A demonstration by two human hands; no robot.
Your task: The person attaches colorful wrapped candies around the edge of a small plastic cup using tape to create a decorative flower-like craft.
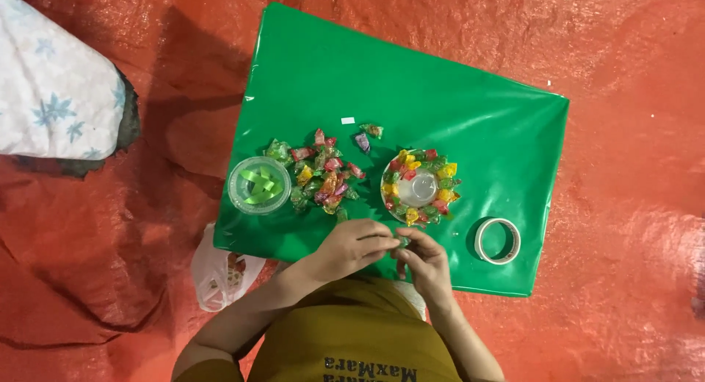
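Hands: left hand (pixel 356 244) & right hand (pixel 424 259) pinch a small candy (pixel 402 242) together.
Candies: wrapped pile (pixel 323 175), 12 o'clock.
Tape roll (pixel 498 240): 3 o'clock.

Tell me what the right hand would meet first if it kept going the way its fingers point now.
The right hand points up and left, toward the left hand; their fingertips already meet over something small I cannot make out. Past that, the line probably reaches the loose pile of wrapped candies on the green sheet, not the candy ring.
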